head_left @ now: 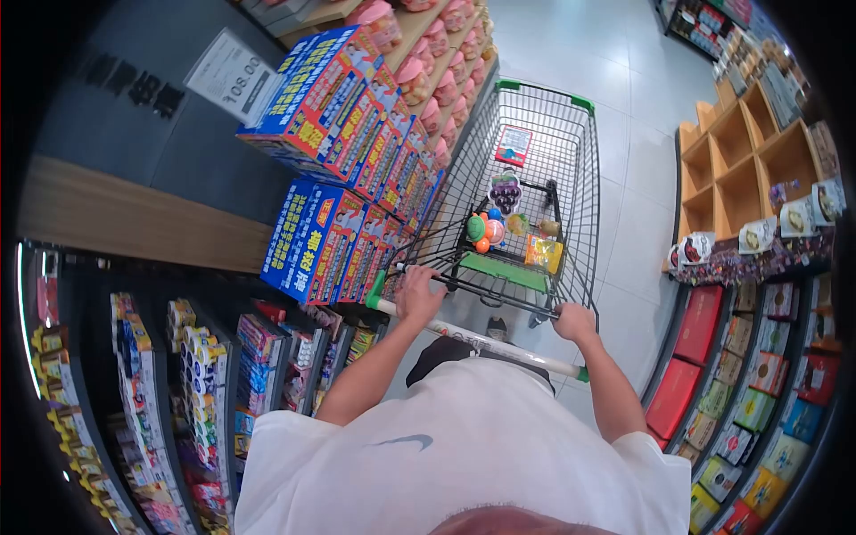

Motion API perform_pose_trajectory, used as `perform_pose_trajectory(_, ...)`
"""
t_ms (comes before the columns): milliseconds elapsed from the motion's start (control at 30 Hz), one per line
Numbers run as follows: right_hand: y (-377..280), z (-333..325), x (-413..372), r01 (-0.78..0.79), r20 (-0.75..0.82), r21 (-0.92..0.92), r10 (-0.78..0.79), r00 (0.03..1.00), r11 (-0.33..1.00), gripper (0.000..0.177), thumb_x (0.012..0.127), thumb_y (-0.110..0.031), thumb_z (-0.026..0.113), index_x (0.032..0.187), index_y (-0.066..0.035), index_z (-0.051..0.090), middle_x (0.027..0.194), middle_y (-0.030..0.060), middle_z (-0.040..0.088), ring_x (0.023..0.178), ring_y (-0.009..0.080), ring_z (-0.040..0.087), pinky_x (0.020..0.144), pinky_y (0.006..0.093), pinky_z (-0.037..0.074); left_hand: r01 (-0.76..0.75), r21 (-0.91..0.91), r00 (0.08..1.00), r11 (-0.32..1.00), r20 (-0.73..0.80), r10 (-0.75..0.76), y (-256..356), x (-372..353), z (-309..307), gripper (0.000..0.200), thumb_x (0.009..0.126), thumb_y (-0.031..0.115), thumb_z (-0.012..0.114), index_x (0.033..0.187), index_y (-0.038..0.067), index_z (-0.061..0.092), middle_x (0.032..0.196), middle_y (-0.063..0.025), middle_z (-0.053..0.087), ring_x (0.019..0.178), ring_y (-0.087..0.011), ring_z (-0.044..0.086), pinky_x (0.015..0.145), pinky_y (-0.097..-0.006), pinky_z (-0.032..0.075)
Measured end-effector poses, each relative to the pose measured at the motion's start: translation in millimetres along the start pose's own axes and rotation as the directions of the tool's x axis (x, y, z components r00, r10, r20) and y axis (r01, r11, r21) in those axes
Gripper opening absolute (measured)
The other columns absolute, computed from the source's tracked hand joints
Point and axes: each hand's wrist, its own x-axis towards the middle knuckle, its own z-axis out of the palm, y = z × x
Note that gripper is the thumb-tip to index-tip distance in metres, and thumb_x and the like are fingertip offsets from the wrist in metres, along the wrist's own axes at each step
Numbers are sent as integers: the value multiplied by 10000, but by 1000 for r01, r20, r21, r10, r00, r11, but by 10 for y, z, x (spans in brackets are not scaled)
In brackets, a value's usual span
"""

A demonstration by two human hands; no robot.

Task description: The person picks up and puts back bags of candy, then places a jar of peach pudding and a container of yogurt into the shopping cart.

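A wire shopping cart (pixel 580 192) with green corner pieces stands in front of me. My left hand (pixel 417 294) is curled at the cart's near left corner, just ahead of the pale push handle (pixel 473 339). A small white-tipped thing sticks out by its fingers; I cannot make out what it is. My right hand (pixel 575 322) is closed on the near right of the cart's frame. Inside the basket lie a bunch of colourful balls (pixel 487 230), a grape-patterned pack (pixel 505 191), a yellow packet (pixel 543 254) and a red-and-white box (pixel 514 145).
Stacked blue-and-red cartons (pixel 330 236) stand close on the cart's left, under a price sign (pixel 234 76). Pink-lidded jars (pixel 415 80) line shelves beyond them. A wooden display rack (pixel 740 169) and shelves of boxed goods are on the right. Tiled floor (pixel 633 160) runs ahead.
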Motion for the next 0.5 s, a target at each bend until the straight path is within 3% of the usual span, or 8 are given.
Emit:
perform_pose_trajectory(133,41,43,-11,0,-17,-33,-1,1000,999,304,818,-295,642,1080,-172,736,1022,140,722,981,333,678,828,445,545,73,150,990,986,105,-90,218,-108,-73,462,710,231,783,1125,123,610,1265,-144,497,1281,-336,427,924,-464,497)
perform_pose_trajectory(233,261,230,45,24,-67,-73,-28,997,997,302,826,-348,663,1068,-184,742,1003,146,723,967,340,681,805,449,548,76,139,992,987,93,-89,176,-279,118,573,714,296,766,1219,119,560,1260,-197,460,1321,-392,368,868,-517,517)
perform_pose_trajectory(267,346,290,20,46,-96,-62,-52,994,997,271,830,-352,669,1030,-188,751,964,141,726,935,337,686,784,449,544,173,77,961,982,203,-185,316,-305,-6,548,751,326,761,1232,146,572,1365,-218,440,1425,-415,290,968,-564,459)
perform_pose_trajectory(500,619,335,-177,85,-91,-52,-89,992,995,172,852,-275,635,932,-221,777,776,95,713,759,277,701,713,406,538,199,50,971,979,125,-204,556,-671,119,543,777,302,706,1260,118,540,1325,-202,454,1380,-377,328,931,-513,490)
